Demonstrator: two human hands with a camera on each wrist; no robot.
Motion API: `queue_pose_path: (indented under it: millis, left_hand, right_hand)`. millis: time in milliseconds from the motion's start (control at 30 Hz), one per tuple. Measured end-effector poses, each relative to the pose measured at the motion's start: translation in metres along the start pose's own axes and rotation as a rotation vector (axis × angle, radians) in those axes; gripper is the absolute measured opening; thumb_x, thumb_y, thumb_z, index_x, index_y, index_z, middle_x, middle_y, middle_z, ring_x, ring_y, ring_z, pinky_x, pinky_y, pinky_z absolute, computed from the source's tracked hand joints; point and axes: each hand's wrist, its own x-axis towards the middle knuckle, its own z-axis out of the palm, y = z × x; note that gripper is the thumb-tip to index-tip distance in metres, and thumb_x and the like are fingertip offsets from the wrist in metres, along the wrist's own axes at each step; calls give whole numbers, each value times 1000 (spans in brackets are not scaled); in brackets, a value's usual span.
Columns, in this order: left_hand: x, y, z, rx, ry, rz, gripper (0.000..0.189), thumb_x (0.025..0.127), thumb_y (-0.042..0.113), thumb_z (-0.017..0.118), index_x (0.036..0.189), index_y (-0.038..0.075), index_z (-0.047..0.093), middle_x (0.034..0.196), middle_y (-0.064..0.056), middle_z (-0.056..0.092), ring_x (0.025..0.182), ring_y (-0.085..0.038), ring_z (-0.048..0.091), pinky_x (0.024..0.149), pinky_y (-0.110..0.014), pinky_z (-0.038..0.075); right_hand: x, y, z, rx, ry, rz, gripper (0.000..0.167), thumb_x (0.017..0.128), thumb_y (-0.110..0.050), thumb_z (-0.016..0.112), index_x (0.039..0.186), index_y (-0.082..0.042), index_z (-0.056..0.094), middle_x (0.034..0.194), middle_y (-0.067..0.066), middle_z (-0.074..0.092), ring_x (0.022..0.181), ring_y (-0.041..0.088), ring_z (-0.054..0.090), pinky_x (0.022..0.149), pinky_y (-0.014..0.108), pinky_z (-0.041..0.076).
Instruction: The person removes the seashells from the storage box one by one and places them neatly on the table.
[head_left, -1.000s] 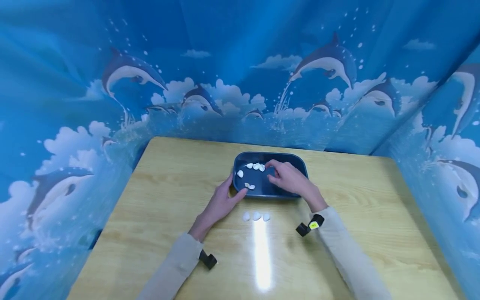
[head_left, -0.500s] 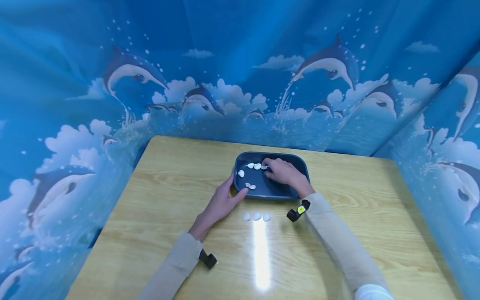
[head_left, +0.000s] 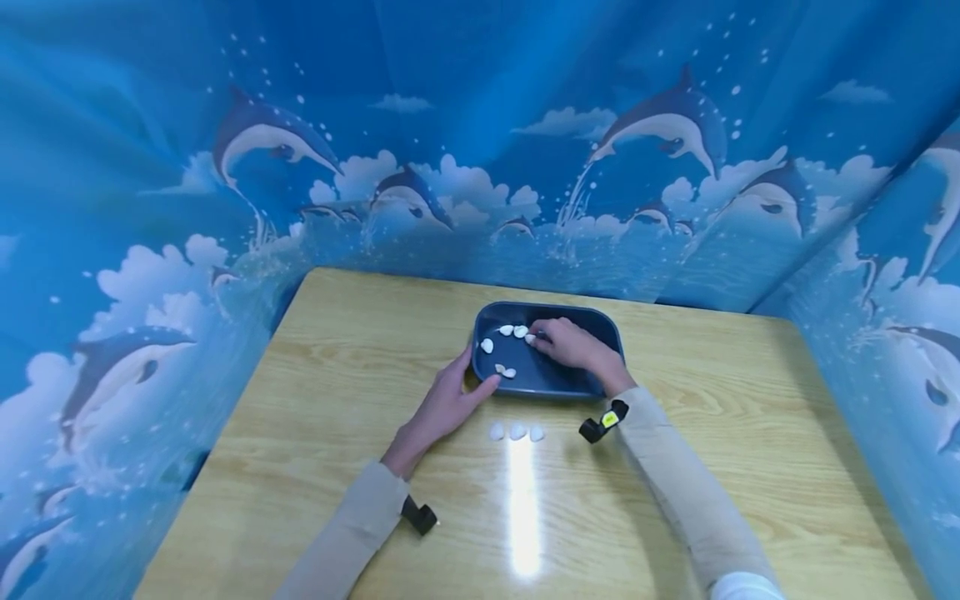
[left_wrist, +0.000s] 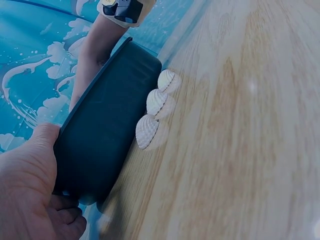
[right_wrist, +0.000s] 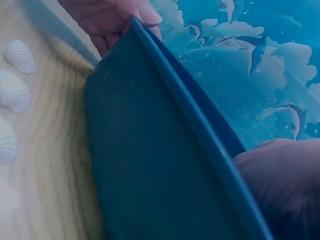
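A dark blue rectangular plastic tub (head_left: 547, 392) stands on the table. My left hand (head_left: 444, 403) grips its left end, the thumb at the rim and the fingers curled against the outer wall, as the left wrist view shows. Inside the tub my right hand (head_left: 573, 346) pinches a white seashell (head_left: 530, 339) between thumb and fingertips. Left of it lie two more seashells (head_left: 513, 331) near the back wall, another seashell (head_left: 487, 345) at the left, and a small pair of seashells (head_left: 506, 372) near the front. In the right wrist view the tub wall hides my right fingertips.
In front of the tub, three ribbed white seashells (left_wrist: 157, 102) lie in a row on the wooden table (head_left: 337, 358). A blue dolphin-print curtain (head_left: 465, 150) hangs behind the table and along its sides. Light glares off the tabletop below the row.
My right hand has reached farther into the tub, its fingers have closed on a seashell, and that seashell has shifted slightly toward the front. My left hand keeps its grip.
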Motion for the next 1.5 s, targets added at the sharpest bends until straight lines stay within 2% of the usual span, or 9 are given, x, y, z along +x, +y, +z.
queue_pose_path:
  millis: [167,367,533,667,900,1100,1233,1500]
  left_hand:
    - [0,1,0,1,-2,2,84,104,44,64,168,19,17,172,0,22,157,-17,24,127,-42,27]
    - [-1,0,-1,1,-6,31,82,105,42,63,168,16,17,172,-2,24,157,-16,24,127,-41,27]
    - [-1,0,-1,-5,-6,40,82,106,40,63,168,15,17,172,-3,24,157,-15,24,127,-40,27]
    - [0,0,1,-9,-9,39,82,105,41,63,168,15,17,172,-3,24,157,-15,24,127,-40,27]
    - [-1,0,1,1,5,20,83,105,43,63,168,15,18,172,-2,23,157,-17,23,127,-42,27]
    - [0,-1,1,-16,2,48,82,105,41,64,168,15,18,172,-4,24,157,-17,23,127,-43,27]
    - [0,0,0,-14,-3,32,82,105,43,63,169,18,18,173,0,22,157,-14,22,127,-41,27]
    - [-1,1,0,-6,1,13,83,105,43,64,168,17,17,173,0,21,157,-15,23,127,-41,27]
  right_hand:
    - [-1,1,-1,66,-71,-26,30,112,-19,51,131,-3,67,123,11,72,112,24,67,96,47,56]
    - [-4,-2,-3,106,-142,-9,31,113,-16,47,133,-2,65,120,11,70,103,22,64,89,44,53]
    - [-5,-2,-3,92,-98,18,25,112,-16,50,127,-1,64,111,11,69,95,21,61,84,40,52]
    - [-7,-1,-3,106,-56,59,24,110,-15,52,127,1,60,98,9,65,79,20,55,74,36,47]
    - [-6,3,0,99,-31,20,22,106,-13,60,123,1,61,76,4,57,64,15,50,62,30,43]
    - [-5,4,1,99,-29,-5,19,104,-7,60,122,-1,63,75,3,56,64,16,49,61,30,43]
    - [-6,5,0,90,-21,17,25,104,-10,63,127,0,62,73,3,56,62,16,50,60,30,43]
    - [-5,7,3,80,-23,19,22,103,-13,65,122,-2,63,73,3,55,63,15,51,59,30,44]
